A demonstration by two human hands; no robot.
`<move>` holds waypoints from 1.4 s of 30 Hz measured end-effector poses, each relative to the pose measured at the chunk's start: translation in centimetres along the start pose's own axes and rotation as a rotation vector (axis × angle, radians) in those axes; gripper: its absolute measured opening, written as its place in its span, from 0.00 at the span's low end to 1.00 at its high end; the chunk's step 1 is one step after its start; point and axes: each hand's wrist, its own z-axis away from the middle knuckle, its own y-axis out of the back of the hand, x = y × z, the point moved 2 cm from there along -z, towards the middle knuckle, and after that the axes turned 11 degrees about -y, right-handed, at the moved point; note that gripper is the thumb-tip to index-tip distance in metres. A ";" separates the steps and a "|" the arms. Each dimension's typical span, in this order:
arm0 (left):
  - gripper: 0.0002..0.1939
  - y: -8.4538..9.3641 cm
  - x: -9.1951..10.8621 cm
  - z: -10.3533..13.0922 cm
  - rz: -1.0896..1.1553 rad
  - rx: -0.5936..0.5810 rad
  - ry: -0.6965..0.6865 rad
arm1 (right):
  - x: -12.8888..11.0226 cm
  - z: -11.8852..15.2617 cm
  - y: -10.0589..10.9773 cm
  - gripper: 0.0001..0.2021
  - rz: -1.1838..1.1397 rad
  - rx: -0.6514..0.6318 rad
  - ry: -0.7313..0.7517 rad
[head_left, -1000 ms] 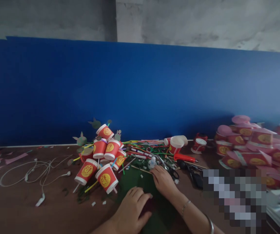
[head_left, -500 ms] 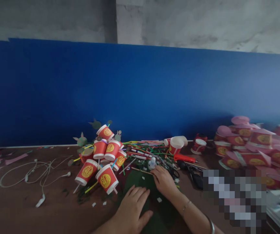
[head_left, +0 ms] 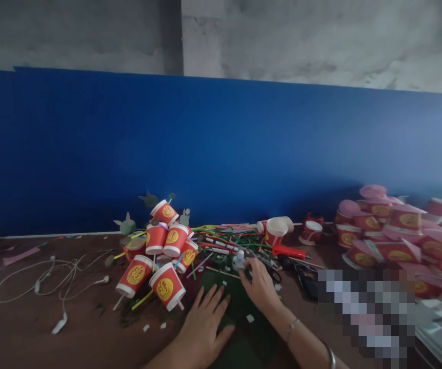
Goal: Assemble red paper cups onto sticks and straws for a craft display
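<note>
My left hand (head_left: 204,320) lies flat with spread fingers on a dark green sheet (head_left: 249,341) on the table. Over the sheet's right side, my right hand (head_left: 261,287) has bent fingers with the thumb apart, and I see nothing held in it. Just beyond its fingertips stands a small clear bottle with a white cap (head_left: 238,260). A thin wooden stick (head_left: 221,272) ends near the right thumb. Small white paper scraps (head_left: 250,318) lie on and around the sheet.
Red paper cups with straws (head_left: 165,287) are heaped left of my hands. Loose straws and pens (head_left: 221,246), a red-handled tool (head_left: 290,251) and scissors (head_left: 277,274) lie behind. White earphones (head_left: 60,323) trail at left. Pink-topped cups (head_left: 401,251) pile up at right, before a blue panel (head_left: 221,154).
The fingers of my right hand have lifted slightly and parted from the thumb near the stick. My left fingers are spread wider. The view has shifted slightly.
</note>
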 end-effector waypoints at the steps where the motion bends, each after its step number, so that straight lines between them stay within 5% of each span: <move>1: 0.28 0.2 0.1 0.0 0.015 -0.017 0.000 | 0.2 -0.2 -0.1 0.04 -0.021 0.046 -0.026; 5: 0.29 0.6 0.3 0.0 0.067 -0.036 0.029 | 0.7 -1.1 -0.8 0.13 -0.067 0.061 -0.088; 18: 0.29 0.5 0.0 -0.3 0.150 -0.062 0.052 | -2.2 -6.8 0.5 0.14 -0.050 -0.097 -0.299; 25: 0.29 0.7 0.0 -0.2 0.166 -0.074 0.049 | 1.9 -10.3 1.8 0.13 0.061 -0.039 -0.450; 30: 0.29 0.8 0.1 -0.3 0.159 -0.073 0.040 | 3.1 -11.0 1.3 0.12 0.130 -0.134 -0.428; 42: 0.29 0.6 0.0 -0.3 0.165 -0.065 0.045 | 1.0 -8.4 -0.1 0.10 0.245 -0.279 -0.231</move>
